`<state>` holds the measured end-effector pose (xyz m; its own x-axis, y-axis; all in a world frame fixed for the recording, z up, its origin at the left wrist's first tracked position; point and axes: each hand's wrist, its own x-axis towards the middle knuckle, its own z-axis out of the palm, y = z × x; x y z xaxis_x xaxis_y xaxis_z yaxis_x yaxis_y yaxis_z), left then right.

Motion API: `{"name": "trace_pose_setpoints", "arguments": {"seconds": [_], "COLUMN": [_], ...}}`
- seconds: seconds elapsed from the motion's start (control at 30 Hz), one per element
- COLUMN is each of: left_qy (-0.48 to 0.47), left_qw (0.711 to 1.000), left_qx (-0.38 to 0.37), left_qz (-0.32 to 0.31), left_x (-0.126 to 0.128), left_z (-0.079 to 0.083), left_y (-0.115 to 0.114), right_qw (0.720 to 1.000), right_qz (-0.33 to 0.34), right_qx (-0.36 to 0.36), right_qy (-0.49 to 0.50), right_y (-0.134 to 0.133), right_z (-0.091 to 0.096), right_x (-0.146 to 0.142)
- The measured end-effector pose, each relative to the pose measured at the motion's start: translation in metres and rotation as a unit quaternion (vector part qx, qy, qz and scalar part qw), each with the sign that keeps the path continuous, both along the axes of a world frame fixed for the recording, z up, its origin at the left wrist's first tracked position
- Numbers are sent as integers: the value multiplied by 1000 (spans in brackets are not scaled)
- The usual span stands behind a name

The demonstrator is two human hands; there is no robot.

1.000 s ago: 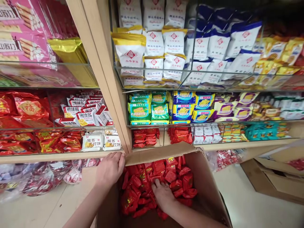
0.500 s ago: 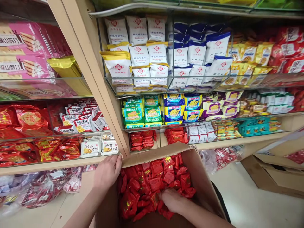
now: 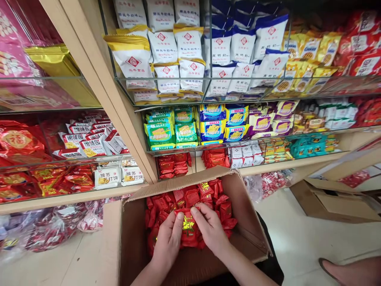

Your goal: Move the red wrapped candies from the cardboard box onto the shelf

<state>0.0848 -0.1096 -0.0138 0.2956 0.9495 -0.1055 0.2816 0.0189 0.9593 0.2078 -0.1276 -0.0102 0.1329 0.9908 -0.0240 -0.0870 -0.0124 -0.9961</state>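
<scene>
Both my hands meet over an open cardboard box (image 3: 253, 222) full of small red-wrapped snack packets (image 3: 222, 200). Between them is one red snack packet (image 3: 188, 228) with gold and green print on its front. My left hand (image 3: 168, 234) pinches its upper left corner, thumb on top. The upper right corner is pinched by my right hand (image 3: 210, 226). The packet's printed face is turned up toward me. Its lower edge lies over the other packets, and I cannot tell whether it touches them.
Shelves ahead hold white milk-flavour packs (image 3: 165, 43), green biscuit packs (image 3: 160, 133) and, low down, more red packets (image 3: 216, 157). Plastic bags of goods (image 3: 59, 226) lie under the left shelf. Another cardboard box (image 3: 333, 200) stands on the floor at right, near a person's foot (image 3: 336, 270).
My left hand has left the box's rim and come over the packets. My right hand has risen from among them, and one packet is now between both hands. The view has moved closer to the shelves.
</scene>
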Motion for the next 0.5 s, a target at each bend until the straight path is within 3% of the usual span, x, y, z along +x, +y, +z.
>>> {"name": "trace_pose_setpoints", "arguments": {"seconds": [0.13,0.2,0.3,0.4,0.5], "left_qy": [-23,-14,-1,-26,-68], "left_qw": [999,994,979,984,988], "left_qx": [-9,-2,6,3,-9], "left_qz": [46,112,203,174,139], "left_x": [3,5,8,8,7], "left_z": [-16,-24,-28,-18,-8], "left_y": [-6,-10,-12,-9,-4], "right_qw": [993,990,993,975,966], "right_qz": [-63,-87,-95,-65,-37], "right_qx": [-48,-69,-47,-8,8], "right_qy": [90,89,-61,-210,-257], "right_y": [-1,-2,-3,-4,-6], "right_z": [-11,-14,-17,-21,-23], "right_x": [-14,-19,-21,-19,-19]}}
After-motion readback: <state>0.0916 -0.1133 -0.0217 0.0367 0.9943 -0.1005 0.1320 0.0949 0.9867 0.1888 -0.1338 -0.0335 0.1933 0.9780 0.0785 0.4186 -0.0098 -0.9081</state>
